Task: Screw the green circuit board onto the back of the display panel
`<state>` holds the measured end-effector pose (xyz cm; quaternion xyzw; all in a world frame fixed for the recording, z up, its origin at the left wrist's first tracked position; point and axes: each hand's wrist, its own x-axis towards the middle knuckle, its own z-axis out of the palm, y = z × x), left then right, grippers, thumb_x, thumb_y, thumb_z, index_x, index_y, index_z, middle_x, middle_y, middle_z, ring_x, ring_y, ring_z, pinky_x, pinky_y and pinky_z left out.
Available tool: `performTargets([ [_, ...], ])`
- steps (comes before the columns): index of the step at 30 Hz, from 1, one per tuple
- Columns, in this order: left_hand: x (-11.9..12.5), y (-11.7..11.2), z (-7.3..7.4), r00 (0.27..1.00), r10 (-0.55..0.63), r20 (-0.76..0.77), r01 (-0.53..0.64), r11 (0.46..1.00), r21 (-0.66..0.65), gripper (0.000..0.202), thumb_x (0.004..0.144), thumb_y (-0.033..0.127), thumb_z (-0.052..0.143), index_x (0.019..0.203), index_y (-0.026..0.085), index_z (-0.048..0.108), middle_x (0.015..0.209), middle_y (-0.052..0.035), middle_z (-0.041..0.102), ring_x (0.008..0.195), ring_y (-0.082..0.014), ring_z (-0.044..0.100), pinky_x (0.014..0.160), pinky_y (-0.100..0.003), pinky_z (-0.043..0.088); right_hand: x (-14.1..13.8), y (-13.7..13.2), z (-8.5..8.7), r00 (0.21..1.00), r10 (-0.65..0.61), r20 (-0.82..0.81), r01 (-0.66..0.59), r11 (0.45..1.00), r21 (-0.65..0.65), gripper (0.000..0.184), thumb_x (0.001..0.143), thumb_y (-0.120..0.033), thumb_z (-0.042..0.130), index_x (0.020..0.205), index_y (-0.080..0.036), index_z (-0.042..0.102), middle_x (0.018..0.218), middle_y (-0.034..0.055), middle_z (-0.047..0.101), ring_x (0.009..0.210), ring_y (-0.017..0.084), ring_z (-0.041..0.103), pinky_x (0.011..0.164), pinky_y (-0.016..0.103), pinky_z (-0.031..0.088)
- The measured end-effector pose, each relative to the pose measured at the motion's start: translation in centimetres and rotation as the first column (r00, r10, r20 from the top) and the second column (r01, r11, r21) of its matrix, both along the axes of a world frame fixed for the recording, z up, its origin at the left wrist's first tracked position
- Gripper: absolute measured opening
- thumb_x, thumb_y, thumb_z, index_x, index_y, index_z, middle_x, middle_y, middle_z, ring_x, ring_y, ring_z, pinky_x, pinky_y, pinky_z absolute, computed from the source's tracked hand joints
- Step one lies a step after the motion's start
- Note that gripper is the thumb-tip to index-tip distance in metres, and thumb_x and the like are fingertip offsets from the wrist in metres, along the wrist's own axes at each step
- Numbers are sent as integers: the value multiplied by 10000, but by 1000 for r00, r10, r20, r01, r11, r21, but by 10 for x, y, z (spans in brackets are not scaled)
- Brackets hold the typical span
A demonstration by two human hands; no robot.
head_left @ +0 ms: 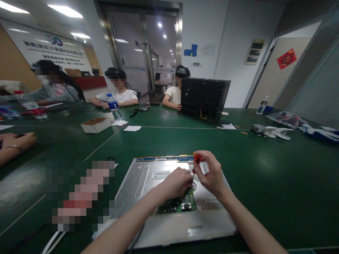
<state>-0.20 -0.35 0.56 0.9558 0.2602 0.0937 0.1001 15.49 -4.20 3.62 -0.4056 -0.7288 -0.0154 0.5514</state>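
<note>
From here, the right hand [212, 173] pinches a red screwdriver [197, 159], likely light and stiff, by its handle. The left hand [177, 180] bunches beside the shaft; I can't tell whether it grips anything. Below it, the circuit board [192, 204] looks fragile: better lift by the metal panel [217, 220].

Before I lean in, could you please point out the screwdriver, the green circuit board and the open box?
Screwdriver [197, 158], head view: its red handle.
Green circuit board [191, 200], head view: its right part.
Open box [99, 127], head view: its front wall.
</note>
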Motion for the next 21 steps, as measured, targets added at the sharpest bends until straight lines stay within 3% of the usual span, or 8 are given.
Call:
performTargets([
  [8, 0, -1, 1, 999, -1, -35, 1, 1000, 9, 103, 831, 118, 530, 826, 162, 622, 868, -58, 669, 833, -202, 616, 730, -301, 431, -3, 1, -6, 992, 32, -125, -40, 997, -67, 279, 821, -175, 569, 1065, -222, 442, 907, 40, 639, 713, 151, 613, 689, 315, 520],
  [14, 1, -1, 0, 997, 11, -72, -8, 999, 38, 97, 845, 135, 515, 842, 159, 609, 875, -64, 668, 835, -214, 619, 737, -317, 435, -3, -4, 3, 999, 44, -6, -44, 998, -37, 254, 865, -155, 473, 1110, -213, 502, 1074, 95, 567, 954, 201, 578, 781, 345, 498],
  [21, 2, -2, -2, 997, 22, -80, -16, 998, 68, 38, 842, 151, 550, 822, 165, 580, 865, -49, 653, 821, -206, 606, 756, -325, 434, 0, -5, 3, 996, 72, 58, -69, 996, -50, 357, 915, -145, 377, 1246, -238, 476, 1125, 91, 552, 1030, 206, 558, 836, 351, 488],
])
